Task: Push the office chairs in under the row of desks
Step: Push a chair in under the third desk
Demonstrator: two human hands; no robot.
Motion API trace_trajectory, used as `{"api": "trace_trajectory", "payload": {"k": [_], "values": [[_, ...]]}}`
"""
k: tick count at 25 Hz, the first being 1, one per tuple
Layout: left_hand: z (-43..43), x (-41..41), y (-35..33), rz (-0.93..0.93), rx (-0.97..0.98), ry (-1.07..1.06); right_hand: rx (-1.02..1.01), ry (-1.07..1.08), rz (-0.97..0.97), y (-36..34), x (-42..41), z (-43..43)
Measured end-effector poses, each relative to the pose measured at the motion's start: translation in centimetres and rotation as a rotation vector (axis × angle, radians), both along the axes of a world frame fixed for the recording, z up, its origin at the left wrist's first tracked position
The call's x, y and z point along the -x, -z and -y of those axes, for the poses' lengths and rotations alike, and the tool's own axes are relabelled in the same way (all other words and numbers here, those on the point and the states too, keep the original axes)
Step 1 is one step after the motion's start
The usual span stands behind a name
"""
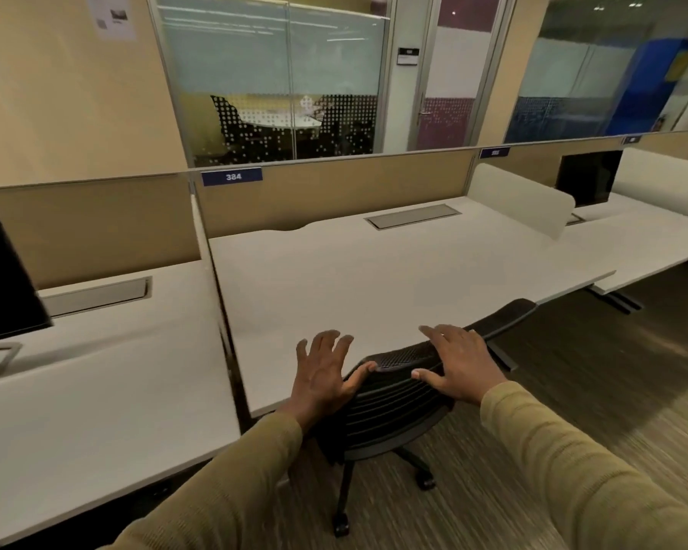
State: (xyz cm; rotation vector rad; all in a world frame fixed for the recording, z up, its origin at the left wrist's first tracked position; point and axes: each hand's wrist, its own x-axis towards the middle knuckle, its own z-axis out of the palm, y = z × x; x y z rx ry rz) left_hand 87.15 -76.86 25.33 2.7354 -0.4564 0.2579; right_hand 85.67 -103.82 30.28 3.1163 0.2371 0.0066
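Item: office chair (398, 406), black, slatted back with mesh top rail, on a castered star base. It stood on the carpet at the near edge of the desk (374, 279) labelled 384 (231, 177), seat already partly under the desktop, backrest touching or just short of that edge; which could not be told.

Handling, as judged: moderately heavy but free-rolling on its casters; the carpet likely added drag. The back looked stiff enough to take a push, though the mesh rail would probably give a little. It was liable to swivel if pushed off-centre.

Best hold, as judged: the top rail of the backrest, both hands spread apart.

Hands: left hand (326, 375) at the rail's left end, fingers splayed and open, only the thumb touching the rail. Right hand (459, 365) lay flat along the rail, fingers extended, not curled round it.

Adjacent: a dark monitor (5, 283) on the neighbouring desk to the left.
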Motion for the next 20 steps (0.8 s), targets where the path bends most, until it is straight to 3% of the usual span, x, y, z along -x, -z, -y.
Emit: {"api": "trace_trajectory", "payload": {"k": [3,8,13,20], "values": [[5.3,-2.5,-1.1,-0.129,-0.088,-0.028,-0.035,0.062,-0.165,0.3,-4.0,6.4],[11.1,-3.9,-1.1,-0.318,-0.133,-0.149,0.008,-0.05,-0.285,0.7,-10.8,14.5],[14.3,-1.5,-0.7,-0.194,-0.155,-0.375,-0.055,-0.146,-0.19,1.9,-13.6,21.3],[18.2,4.1,-0.1,-0.127,-0.173,-0.499,-0.12,-0.267,-0.093,4.6,-8.9,25.1]]}}
